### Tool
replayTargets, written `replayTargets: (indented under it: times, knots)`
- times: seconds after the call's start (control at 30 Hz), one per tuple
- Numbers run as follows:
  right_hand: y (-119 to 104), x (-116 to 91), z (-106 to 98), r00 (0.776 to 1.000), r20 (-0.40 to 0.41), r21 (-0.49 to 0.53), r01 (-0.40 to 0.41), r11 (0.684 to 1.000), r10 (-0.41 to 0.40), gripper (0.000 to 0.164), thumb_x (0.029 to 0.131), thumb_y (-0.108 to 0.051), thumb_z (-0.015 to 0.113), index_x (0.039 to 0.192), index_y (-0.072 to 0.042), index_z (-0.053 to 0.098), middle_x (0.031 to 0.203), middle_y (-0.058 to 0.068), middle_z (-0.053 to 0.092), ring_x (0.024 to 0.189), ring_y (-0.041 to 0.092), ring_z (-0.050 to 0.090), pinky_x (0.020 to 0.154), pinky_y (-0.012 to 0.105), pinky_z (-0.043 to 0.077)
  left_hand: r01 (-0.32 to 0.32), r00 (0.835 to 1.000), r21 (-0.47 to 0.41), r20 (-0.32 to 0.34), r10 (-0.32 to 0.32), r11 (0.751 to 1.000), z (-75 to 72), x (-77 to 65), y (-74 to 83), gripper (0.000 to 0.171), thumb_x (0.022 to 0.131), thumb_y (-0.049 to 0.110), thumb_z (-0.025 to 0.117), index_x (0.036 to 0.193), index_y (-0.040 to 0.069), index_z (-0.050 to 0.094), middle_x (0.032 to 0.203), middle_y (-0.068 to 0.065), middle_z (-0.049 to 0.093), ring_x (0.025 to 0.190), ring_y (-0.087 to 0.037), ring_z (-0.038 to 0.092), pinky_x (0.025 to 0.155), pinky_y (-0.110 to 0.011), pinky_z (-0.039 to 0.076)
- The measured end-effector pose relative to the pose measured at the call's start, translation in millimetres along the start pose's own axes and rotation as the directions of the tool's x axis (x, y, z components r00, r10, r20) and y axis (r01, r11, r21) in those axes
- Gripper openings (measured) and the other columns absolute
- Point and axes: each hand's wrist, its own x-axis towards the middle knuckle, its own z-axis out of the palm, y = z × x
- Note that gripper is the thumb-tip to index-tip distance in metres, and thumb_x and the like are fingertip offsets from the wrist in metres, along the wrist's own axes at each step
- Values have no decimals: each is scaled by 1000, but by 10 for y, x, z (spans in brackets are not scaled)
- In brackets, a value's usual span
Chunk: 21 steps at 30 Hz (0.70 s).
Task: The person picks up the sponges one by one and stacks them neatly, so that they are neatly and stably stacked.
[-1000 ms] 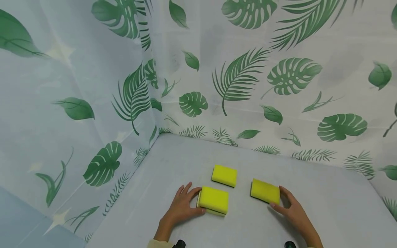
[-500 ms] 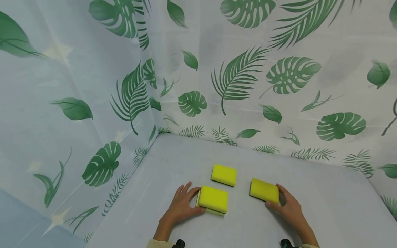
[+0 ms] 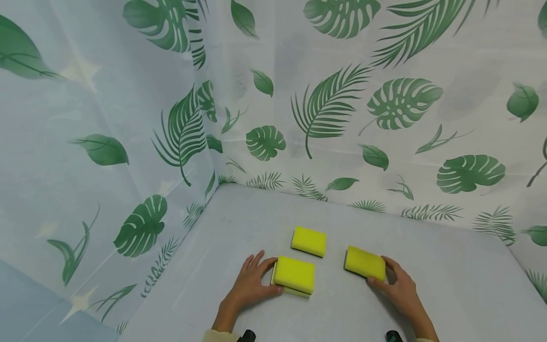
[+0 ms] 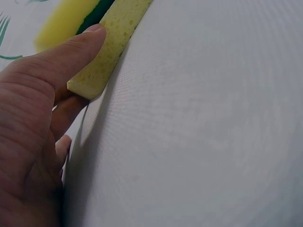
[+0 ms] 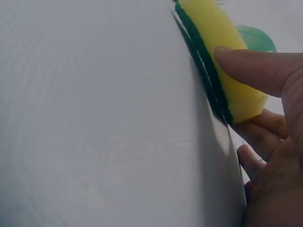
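Note:
Two sponges lie stacked on the table. The upper one (image 3: 295, 274) has bright yellow foam and a dark green scouring layer; the lower, paler porous sponge (image 4: 111, 56) shows beneath it. My left hand (image 3: 249, 287) pinches the lower sponge at its left end, thumb on the near side and a finger on the far side. On the right, another yellow sponge (image 3: 365, 262) lies with its green layer (image 5: 206, 71) down. My right hand (image 3: 399, 287) grips its right end between the thumb and the fingers behind, which are partly hidden.
A third yellow sponge (image 3: 309, 241) lies farther back, between the stack and the right-hand sponge. The pale table (image 3: 342, 313) meets leaf-printed curtains (image 3: 325, 175) at the back and left. A dark wrist device (image 3: 248, 336) shows below the left hand.
My right hand has shifted slightly left, its thumb farther along the sponge's near edge. The left hand and all the sponges stay practically where they were.

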Motion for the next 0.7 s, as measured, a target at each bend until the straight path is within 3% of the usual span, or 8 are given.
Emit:
replayTargets:
  times: [0.37,0.7]
  knots:
    - [-40,-23,-2,998,-11,104,-66,992,68,105,93,-44,83,164,6,24,166,36,25,155,56,16,124,74,9,0,1000,-20,-1,0,1000,-6,3,-5,86,85,61,81,156,22,54,171,-19,32,159,-46,19,126,-68,17]
    - [-58,-34,-38,988,-45,197,-136,971,148,108,95,-45,82,162,11,19,166,38,22,155,55,19,127,67,16,3,1000,-16,-3,-4,1000,-4,-1,-6,86,84,61,81,156,22,54,171,-20,32,159,-46,20,125,-70,19]
